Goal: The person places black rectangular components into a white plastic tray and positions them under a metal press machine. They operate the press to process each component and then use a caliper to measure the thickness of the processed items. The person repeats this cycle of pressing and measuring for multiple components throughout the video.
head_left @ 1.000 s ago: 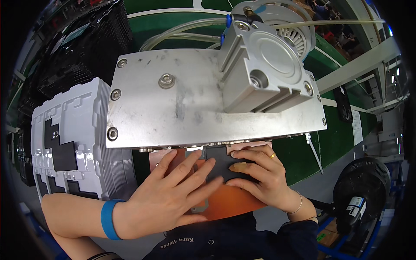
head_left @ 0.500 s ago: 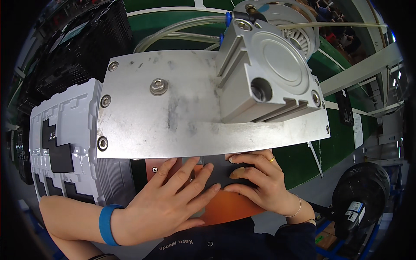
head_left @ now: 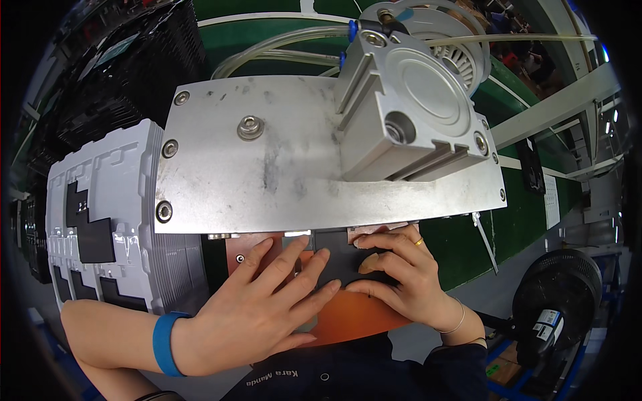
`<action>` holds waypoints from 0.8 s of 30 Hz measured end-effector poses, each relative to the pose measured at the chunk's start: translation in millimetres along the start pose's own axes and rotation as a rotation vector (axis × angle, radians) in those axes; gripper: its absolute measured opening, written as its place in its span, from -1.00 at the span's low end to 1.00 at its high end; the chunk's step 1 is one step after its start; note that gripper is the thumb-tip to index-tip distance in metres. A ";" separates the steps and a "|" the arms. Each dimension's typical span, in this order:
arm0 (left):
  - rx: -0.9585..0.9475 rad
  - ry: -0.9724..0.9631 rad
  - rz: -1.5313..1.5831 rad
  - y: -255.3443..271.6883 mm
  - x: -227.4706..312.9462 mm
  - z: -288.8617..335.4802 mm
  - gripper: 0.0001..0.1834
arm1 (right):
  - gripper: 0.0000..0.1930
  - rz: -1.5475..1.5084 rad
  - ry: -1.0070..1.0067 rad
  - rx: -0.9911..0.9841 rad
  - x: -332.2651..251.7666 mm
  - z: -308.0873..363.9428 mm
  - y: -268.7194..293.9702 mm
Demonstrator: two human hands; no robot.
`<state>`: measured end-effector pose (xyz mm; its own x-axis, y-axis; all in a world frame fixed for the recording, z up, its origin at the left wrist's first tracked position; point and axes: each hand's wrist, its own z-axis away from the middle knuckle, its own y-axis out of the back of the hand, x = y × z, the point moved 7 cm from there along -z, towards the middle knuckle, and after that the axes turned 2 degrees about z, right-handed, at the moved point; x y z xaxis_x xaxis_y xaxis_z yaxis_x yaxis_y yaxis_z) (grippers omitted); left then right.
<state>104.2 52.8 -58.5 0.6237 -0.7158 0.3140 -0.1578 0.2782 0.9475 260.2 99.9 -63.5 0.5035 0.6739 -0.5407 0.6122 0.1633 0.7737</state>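
My left hand (head_left: 257, 301) lies with spread fingers over a flat fixture with a reddish-brown plate (head_left: 235, 248) and an orange base (head_left: 358, 318). Its fingertips reach a small grey part by the left edge of a dark grey flat piece (head_left: 332, 257). From the right, my right hand (head_left: 404, 277) has bent fingers and thumb on that dark piece, one finger wearing a tan fingertip cover. Just beyond both hands, a thick silver metal plate (head_left: 267, 170) overhangs the fixture, carrying a square air cylinder (head_left: 421, 100). Whatever lies under the fingers and the plate is hidden.
White plastic trays (head_left: 120, 160) holding black parts are stacked at the left, black crates (head_left: 120, 73) behind them. Clear air hoses (head_left: 274, 50) run behind the plate over a green work surface (head_left: 461, 250). A black fan (head_left: 555, 294) stands at the right.
The metal plate with its cylinder has shifted slightly up in the view and looks a little smaller, showing more of the fixture at its front edge. Both hands have barely moved.
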 end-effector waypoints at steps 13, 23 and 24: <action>0.079 -0.032 -0.028 -2.7 1.0 3.3 -0.28 | -0.67 0.030 0.006 -0.066 0.2 -1.9 -1.4; 0.213 -0.145 -0.031 5.6 12.1 12.9 -0.44 | -0.64 -0.229 -0.220 -0.203 1.7 -4.8 6.1; 0.220 -0.155 -0.029 7.3 12.5 13.0 -0.45 | -0.63 -0.264 -0.282 -0.218 3.8 -3.5 9.1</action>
<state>100.8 37.5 -46.9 0.5080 -0.8159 0.2762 -0.3150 0.1225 0.9411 265.5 106.4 -57.4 0.5125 0.3706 -0.7746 0.6145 0.4718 0.6323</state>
